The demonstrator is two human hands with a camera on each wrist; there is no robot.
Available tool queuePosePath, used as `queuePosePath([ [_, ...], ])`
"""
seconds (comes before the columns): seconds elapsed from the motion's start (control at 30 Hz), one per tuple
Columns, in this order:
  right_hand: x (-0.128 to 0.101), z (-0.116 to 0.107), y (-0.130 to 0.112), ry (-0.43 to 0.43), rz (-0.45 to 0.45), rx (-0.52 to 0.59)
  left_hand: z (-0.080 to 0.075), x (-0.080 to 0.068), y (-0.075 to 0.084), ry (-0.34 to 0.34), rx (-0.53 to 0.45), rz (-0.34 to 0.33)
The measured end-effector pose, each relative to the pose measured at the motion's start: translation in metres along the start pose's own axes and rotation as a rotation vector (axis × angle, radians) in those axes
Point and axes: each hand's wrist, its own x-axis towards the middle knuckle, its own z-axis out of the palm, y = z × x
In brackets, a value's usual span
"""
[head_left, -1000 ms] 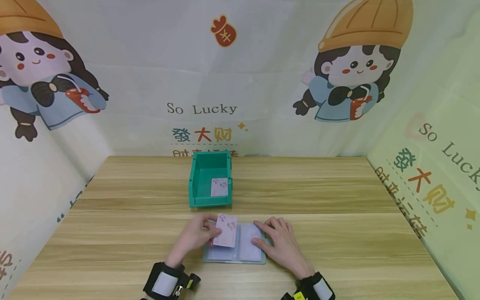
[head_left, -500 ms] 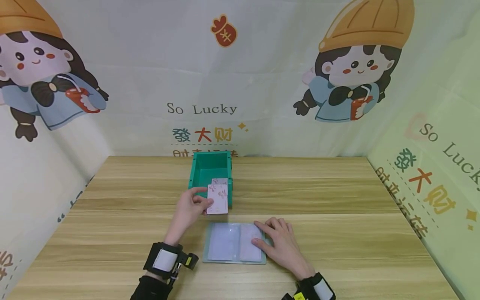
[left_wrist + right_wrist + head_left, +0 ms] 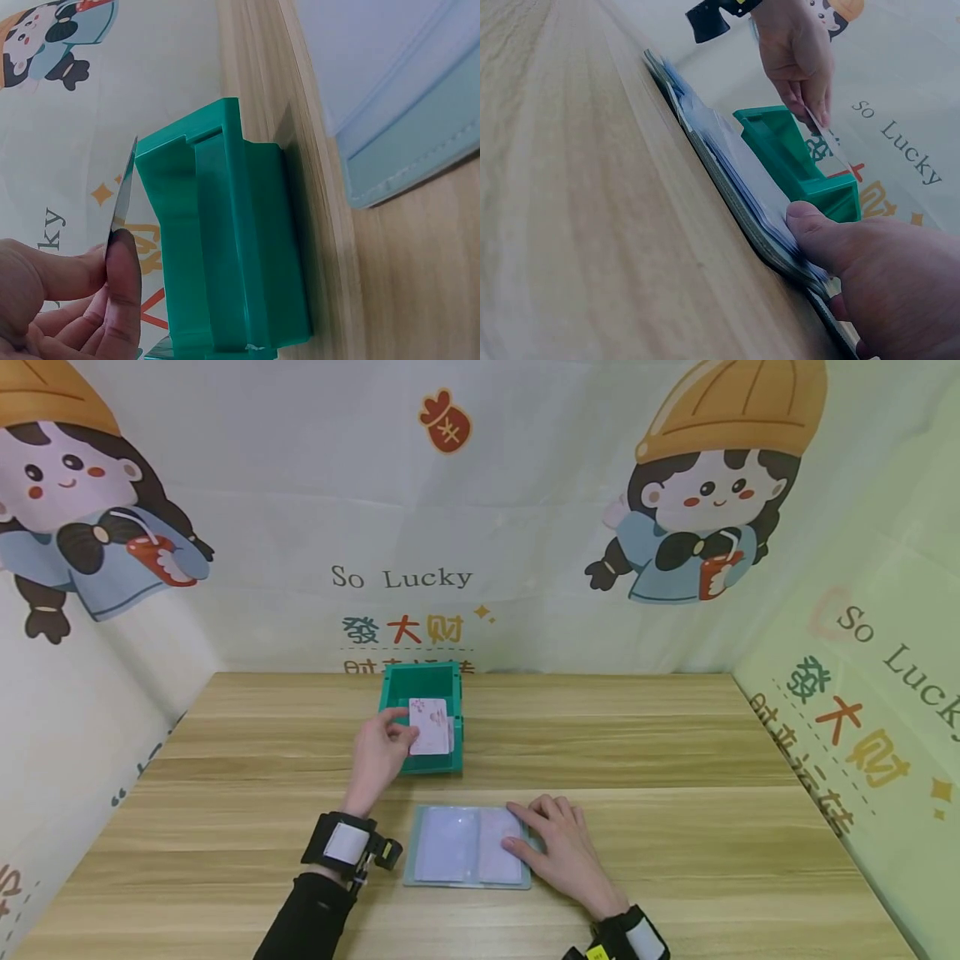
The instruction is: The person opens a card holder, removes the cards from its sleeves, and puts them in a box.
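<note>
Pink-printed card (image 3: 429, 726), pale with a small floral motif, is pinched by its left edge between the thumb and fingers of my left hand (image 3: 380, 756). It hangs over the green plastic bin (image 3: 392, 718), directly above the bin's near half and just beyond my knuckles. Its long axis runs away from me, roughly in line with the bin's length, and its face is turned up toward the head camera. In the left wrist view the card (image 3: 122, 196) shows edge-on, a thin sliver beside the bin's outer wall (image 3: 225, 247); whether it touches the rim I cannot tell. A second card (image 3: 448, 732) of similar look lies inside the bin, mostly hidden behind the held one.

My right hand (image 3: 555, 843) rests flat, fingers straight, pressing on the right page of the open card album (image 3: 457, 857), which lies nearer to me than the bin, on the wooden table (image 3: 675, 752). The album has a grey-green cover and clear sleeves.

My left hand is the nearer to the bin; my right is well apart from it. I judge the card to be thin and stiff.
</note>
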Motion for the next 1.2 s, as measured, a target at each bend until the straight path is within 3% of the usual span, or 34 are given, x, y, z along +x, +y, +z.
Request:
queuePosePath([
  [0.2,0.000,-0.001,-0.001,0.003,0.003,0.008,0.004,0.007,0.004,0.022,0.043,0.033],
  [0.5,0.000,-0.001,0.000,0.008,-0.008,-0.018,0.011,0.014,0.010,-0.025,0.121,0.031],
  [0.67,0.000,-0.001,-0.001,0.002,-0.006,-0.006,0.018,0.017,0.008,-0.017,0.157,0.053],
  [1.2,0.000,0.000,0.001,0.015,-0.024,-0.022,0.036,0.024,0.000,-0.089,0.269,0.013],
])
